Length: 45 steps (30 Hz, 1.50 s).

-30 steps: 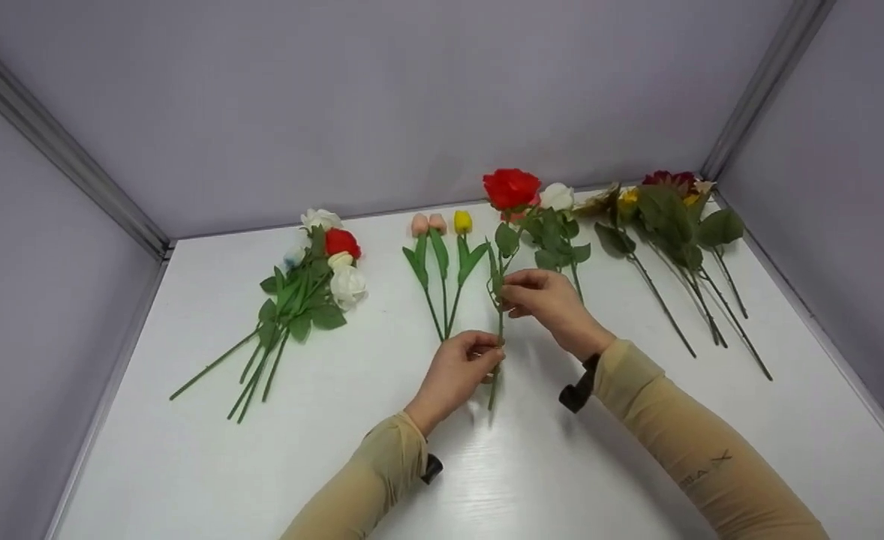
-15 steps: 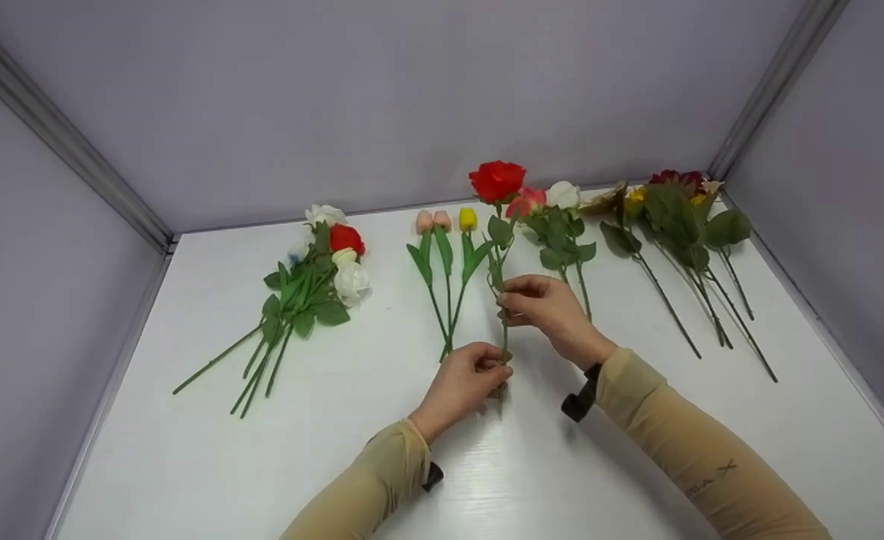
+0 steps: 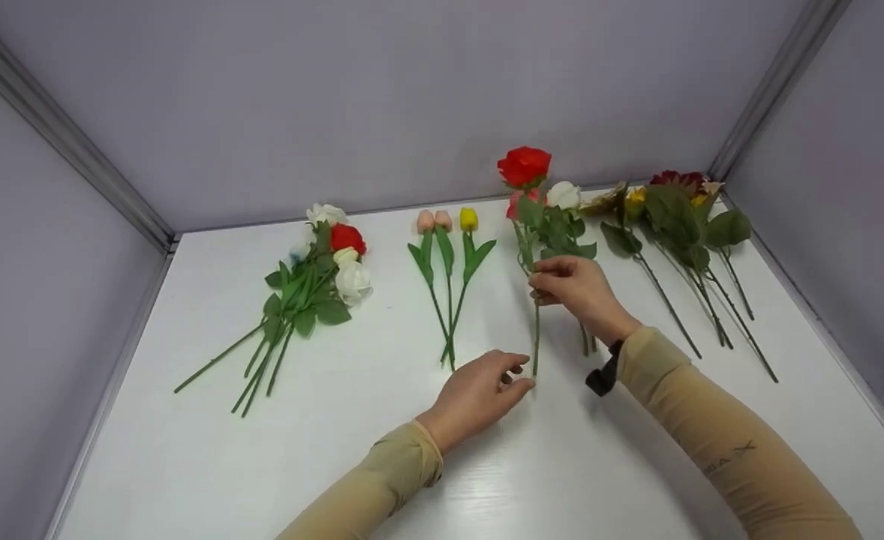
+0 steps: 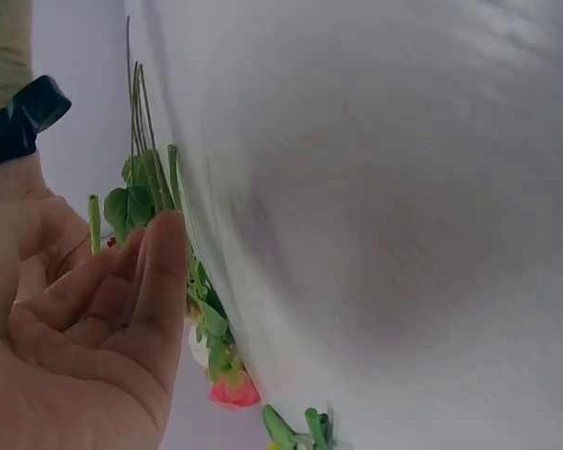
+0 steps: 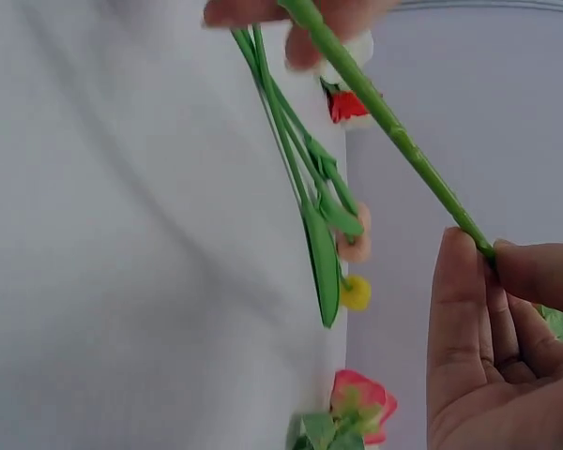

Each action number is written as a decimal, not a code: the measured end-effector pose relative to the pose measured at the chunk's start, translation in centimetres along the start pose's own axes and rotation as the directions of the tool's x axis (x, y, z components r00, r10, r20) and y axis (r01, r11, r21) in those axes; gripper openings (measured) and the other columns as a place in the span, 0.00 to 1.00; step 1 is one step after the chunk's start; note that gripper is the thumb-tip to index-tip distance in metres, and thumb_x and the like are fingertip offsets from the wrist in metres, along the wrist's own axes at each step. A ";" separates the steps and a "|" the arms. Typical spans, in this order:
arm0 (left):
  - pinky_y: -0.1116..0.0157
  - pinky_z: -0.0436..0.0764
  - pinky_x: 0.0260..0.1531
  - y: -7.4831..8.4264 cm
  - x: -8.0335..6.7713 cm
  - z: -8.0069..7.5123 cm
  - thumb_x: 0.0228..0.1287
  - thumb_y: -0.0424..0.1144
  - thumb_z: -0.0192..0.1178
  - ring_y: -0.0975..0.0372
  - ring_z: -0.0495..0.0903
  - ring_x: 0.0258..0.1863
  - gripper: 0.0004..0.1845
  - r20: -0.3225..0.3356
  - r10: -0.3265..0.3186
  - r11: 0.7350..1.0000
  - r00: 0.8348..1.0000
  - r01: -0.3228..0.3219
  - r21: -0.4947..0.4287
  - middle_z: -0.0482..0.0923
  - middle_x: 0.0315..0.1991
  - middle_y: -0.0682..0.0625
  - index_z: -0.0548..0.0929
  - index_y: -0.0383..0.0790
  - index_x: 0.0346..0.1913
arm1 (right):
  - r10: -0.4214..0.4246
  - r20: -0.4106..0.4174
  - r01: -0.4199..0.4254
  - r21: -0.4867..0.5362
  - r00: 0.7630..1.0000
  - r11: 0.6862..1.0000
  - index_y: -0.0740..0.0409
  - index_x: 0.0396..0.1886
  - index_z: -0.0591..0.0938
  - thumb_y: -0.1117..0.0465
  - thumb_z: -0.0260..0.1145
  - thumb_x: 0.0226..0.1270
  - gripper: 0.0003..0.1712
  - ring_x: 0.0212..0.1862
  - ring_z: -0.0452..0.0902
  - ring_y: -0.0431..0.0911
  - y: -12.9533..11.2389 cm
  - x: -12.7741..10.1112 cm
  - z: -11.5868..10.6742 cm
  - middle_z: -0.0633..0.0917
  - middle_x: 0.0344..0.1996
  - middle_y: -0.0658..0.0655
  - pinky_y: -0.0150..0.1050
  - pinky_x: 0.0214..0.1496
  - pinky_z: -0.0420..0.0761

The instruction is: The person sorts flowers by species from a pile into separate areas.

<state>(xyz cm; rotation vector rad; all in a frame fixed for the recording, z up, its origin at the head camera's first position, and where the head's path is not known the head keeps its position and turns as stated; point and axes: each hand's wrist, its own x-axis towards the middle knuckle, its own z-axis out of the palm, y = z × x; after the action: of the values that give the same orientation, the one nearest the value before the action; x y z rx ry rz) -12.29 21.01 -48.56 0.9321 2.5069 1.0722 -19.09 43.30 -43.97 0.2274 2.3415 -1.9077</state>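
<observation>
Red rose [image 3: 524,166] stood on a thin stem we judged light, best held mid-stem. Our right hand [image 3: 575,286] pinched it there; our left hand [image 3: 479,394] lay loosely spread near its base.

Left hand [image 3: 479,394]: lower centre of the frame, fingers loosely spread and relaxed, gripping nothing, tips toward the stem's lower end.
Right hand [image 3: 578,287]: centre right, raised, fingers curled and pinching a stem.
Arms: both in tan sleeves, reaching up from the bottom edge.
Right wrist: black strap.
</observation>
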 end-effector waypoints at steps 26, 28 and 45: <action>0.56 0.54 0.77 0.8 -0.1 2.4 0.73 0.63 0.56 0.55 0.56 0.78 0.37 0.283 0.336 0.661 0.898 -0.439 0.609 0.60 0.78 0.51 0.65 0.53 0.79 | -0.010 -0.175 -0.093 -0.570 0.984 0.817 0.68 0.55 0.84 0.61 0.64 0.74 0.17 0.49 0.82 0.60 4.2 3.7 -5.2 0.85 0.49 0.68 0.55 0.50 0.82; 0.56 0.54 0.77 0.7 -0.1 2.3 0.73 0.63 0.56 0.55 0.56 0.78 0.37 0.284 0.337 0.666 0.898 -0.440 0.602 0.60 0.78 0.51 0.64 0.53 0.79 | -0.026 -0.174 -0.083 -0.590 0.984 0.803 0.69 0.54 0.85 0.62 0.64 0.73 0.17 0.49 0.81 0.61 4.4 3.9 -5.1 0.85 0.50 0.69 0.56 0.50 0.82; 0.56 0.58 0.75 0.0 -0.2 2.0 0.72 0.62 0.58 0.54 0.60 0.76 0.36 0.268 0.356 0.671 0.895 -0.445 0.594 0.63 0.77 0.49 0.68 0.51 0.77 | -0.079 -0.122 -0.017 -0.634 0.989 0.773 0.68 0.43 0.87 0.62 0.65 0.72 0.12 0.35 0.79 0.55 4.8 4.2 -3.3 0.86 0.39 0.65 0.49 0.39 0.79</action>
<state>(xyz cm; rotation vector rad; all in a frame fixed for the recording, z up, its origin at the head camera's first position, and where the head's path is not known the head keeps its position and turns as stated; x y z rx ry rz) -11.21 21.93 -49.98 1.7466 2.6462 0.1578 -22.25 47.66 -48.72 0.2596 2.9330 -1.0177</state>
